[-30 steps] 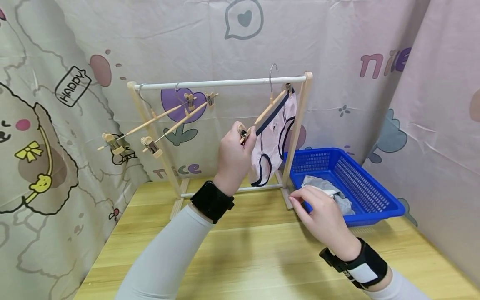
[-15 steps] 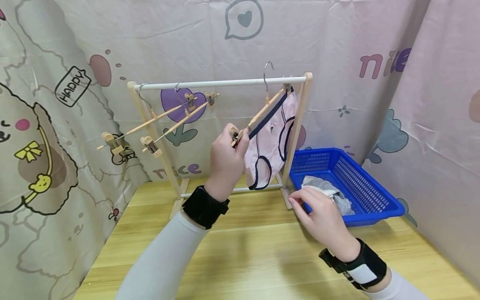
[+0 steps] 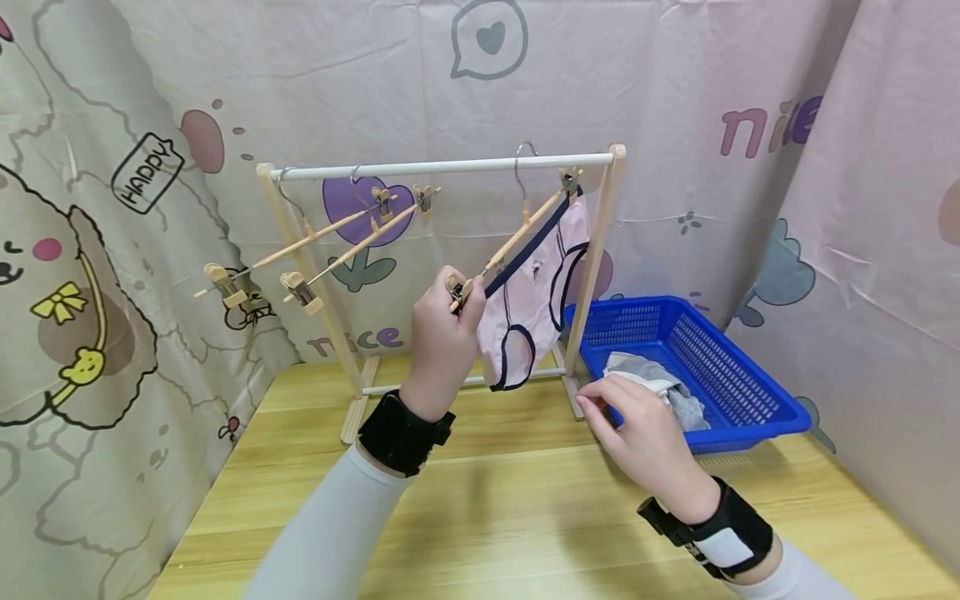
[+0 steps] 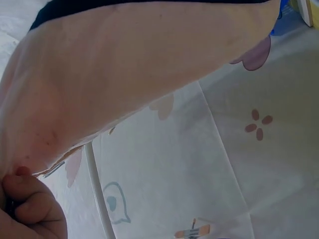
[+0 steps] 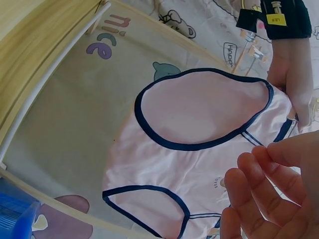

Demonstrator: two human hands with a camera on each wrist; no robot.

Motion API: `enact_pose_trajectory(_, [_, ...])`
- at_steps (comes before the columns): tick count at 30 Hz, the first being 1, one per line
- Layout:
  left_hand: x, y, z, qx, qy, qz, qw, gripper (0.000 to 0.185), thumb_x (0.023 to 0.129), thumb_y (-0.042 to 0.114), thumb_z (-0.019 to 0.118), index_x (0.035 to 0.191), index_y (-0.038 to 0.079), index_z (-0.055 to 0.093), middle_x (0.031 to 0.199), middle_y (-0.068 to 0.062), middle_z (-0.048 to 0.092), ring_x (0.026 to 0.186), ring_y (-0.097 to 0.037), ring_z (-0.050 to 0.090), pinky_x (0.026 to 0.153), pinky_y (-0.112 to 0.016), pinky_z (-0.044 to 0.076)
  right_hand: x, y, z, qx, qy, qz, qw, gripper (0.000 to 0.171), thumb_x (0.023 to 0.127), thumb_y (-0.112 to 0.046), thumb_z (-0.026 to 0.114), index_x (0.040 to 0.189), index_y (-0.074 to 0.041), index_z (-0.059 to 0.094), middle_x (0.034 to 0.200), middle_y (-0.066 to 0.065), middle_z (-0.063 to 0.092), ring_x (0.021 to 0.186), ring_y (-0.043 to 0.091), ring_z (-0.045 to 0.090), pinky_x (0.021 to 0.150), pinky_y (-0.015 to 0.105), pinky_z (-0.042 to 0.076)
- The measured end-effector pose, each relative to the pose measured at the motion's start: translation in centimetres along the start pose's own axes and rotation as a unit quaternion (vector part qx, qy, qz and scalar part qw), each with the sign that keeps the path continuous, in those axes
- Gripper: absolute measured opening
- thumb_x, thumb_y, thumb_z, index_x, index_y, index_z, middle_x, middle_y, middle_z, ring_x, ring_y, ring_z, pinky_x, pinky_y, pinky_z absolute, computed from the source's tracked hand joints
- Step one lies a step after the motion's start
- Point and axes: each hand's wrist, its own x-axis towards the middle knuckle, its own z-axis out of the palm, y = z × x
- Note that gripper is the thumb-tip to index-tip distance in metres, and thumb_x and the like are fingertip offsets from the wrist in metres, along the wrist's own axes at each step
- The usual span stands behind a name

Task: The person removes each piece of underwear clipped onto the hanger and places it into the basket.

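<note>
A wooden clip hanger (image 3: 517, 237) hangs by its metal hook on the white rail (image 3: 442, 165) of a small wooden rack. Pink underwear with navy trim (image 3: 528, 308) is clipped to it. My left hand (image 3: 455, 292) pinches the hanger's near clip end, below the rail. In the left wrist view the pink fabric (image 4: 124, 74) fills the top and my fingertips (image 4: 25, 204) show at the lower left. My right hand (image 3: 592, 404) hovers with loosely curled fingers by the near left corner of the blue basket (image 3: 750, 417), holding nothing. The right wrist view shows the underwear (image 5: 199, 149) spread wide.
Two bare clip hangers (image 3: 322, 233) hang at the rail's left end, pointing towards me. The basket holds a grey and white garment (image 3: 660, 387). Printed cloth walls close in the wooden table (image 3: 525, 517) on three sides.
My left hand has drawn the hanger's near end left and down. The hook has slid left along the rail and the underwear has swung with it. My right hand has stayed put.
</note>
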Motion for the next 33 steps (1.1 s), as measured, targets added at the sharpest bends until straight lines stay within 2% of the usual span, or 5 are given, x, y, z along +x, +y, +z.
enact_pose_trajectory(5, [-0.7,-0.4,-0.3,-0.013,0.011,-0.009,0.9998,0.025,0.102,0.01,0.058,0.081,0.0,0.047,0.064,-0.001,0.037,0.054,-0.014,0.038,0.049,-0.021,0.028,0.0,0.0,0.1,0.002,0.0,0.002,1.0,0.017,0.084,0.002,0.08,0.091,-0.011,0.071,0.081,-0.009,0.062,0.072,0.006,0.056,0.067,0.013,0.04])
enact_pose_trajectory(12, [-1.8,-1.1,-0.8,-0.022,0.014,-0.021,0.9994,0.024,0.101,0.008,0.059,0.082,-0.001,0.048,0.064,0.0,0.036,0.053,-0.012,0.037,0.049,-0.021,0.027,-0.3,-0.1,0.5,-0.002,-0.005,0.0,1.0,0.018,0.083,0.001,0.081,0.092,-0.012,0.072,0.08,-0.008,0.063,0.073,0.005,0.056,0.065,0.021,0.048])
enact_pose_trajectory(20, [-3.3,-2.0,-1.3,-0.029,0.019,-0.019,0.9992,0.023,0.1,0.006,0.059,0.081,-0.002,0.049,0.062,0.0,0.035,0.051,-0.008,0.033,0.047,-0.02,0.025,-0.4,-0.1,0.7,0.003,-0.006,0.004,1.0,0.016,0.083,0.001,0.08,0.092,-0.011,0.072,0.081,-0.007,0.064,0.071,0.007,0.058,0.064,0.021,0.048])
enact_pose_trajectory(26, [-4.7,-2.4,-1.8,-0.038,0.026,-0.029,0.9985,0.022,0.099,0.005,0.059,0.081,-0.001,0.049,0.062,0.0,0.036,0.051,-0.006,0.033,0.047,-0.02,0.025,-0.4,-0.2,0.8,0.007,-0.009,0.003,1.0,0.016,0.084,0.001,0.08,0.091,-0.011,0.072,0.081,-0.008,0.063,0.073,0.004,0.057,0.067,0.012,0.043])
enact_pose_trajectory(33, [-6.0,-3.0,-2.3,-0.035,0.038,-0.045,0.9977,0.023,0.1,0.007,0.058,0.08,0.001,0.049,0.062,0.003,0.032,0.052,-0.004,0.029,0.048,-0.02,0.023,-0.3,-0.2,0.8,0.001,-0.003,-0.004,1.0,0.016,0.084,0.0,0.08,0.092,-0.011,0.072,0.083,-0.009,0.065,0.073,0.003,0.055,0.064,0.018,0.045])
